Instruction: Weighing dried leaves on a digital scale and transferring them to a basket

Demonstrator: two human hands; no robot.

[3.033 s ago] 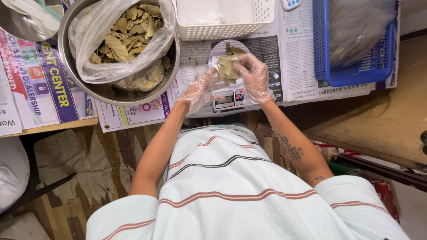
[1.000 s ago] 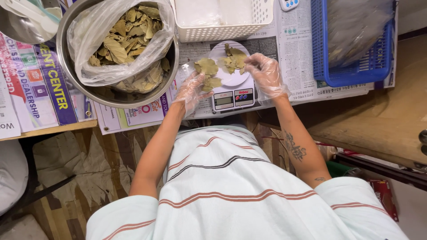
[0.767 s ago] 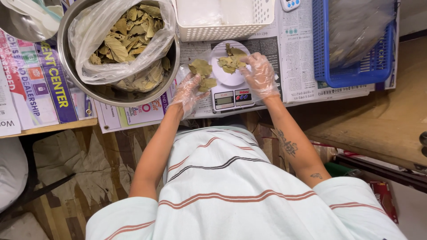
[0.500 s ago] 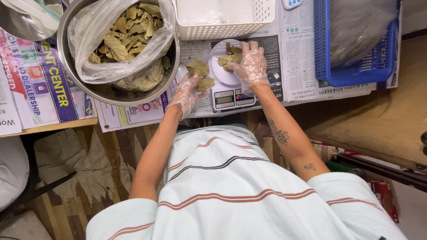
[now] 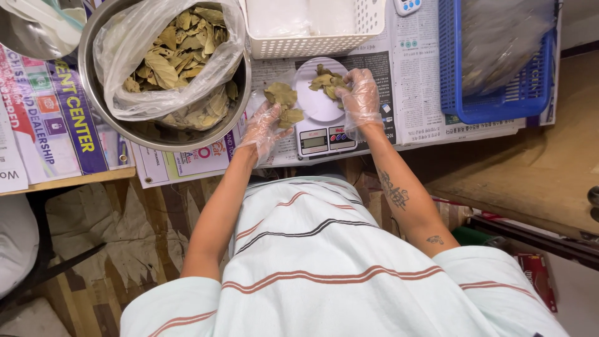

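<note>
Two baskets (image 5: pixel 324 37), one scale (image 5: pixel 321 134)

The table (image 5: pixel 68 181) is covered with newspaper sheets (image 5: pixel 424 93) and printed flyers. Below its edge lies a wooden floor (image 5: pixel 81 293) with brown paper (image 5: pixel 134 237) spread on it. Right of the table sits a tan board (image 5: pixel 530 181), with a dark bar (image 5: pixel 536 237) beneath it. Light is even.
</note>
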